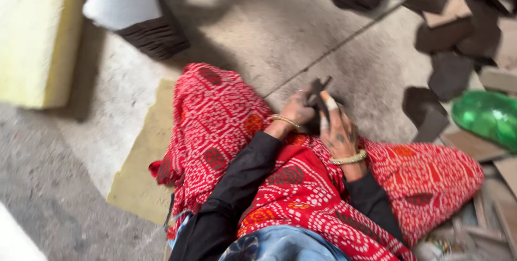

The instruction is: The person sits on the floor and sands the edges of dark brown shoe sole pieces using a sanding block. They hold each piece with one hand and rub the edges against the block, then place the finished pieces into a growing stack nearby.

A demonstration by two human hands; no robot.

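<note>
I sit on the floor with a red white-dotted cloth (226, 126) over my legs. My left hand (296, 111), with a gold bangle at the wrist, grips a small dark flat piece (318, 89) above my knees. My right hand (339, 130) is closed around the same dark piece from the right. One of its fingers is wrapped in white tape, and it wears a bangle too. Motion blur hides whether there is a tool between the fingers. Both arms are in black sleeves.
Several dark cut pieces (447, 72) lie scattered on the concrete floor at the upper right. A green plastic object (487, 116) sits at the right edge. A yellow foam block (35, 35) and a dark stack topped with white (134, 16) stand at the upper left. A yellowish mat (142, 158) lies under me.
</note>
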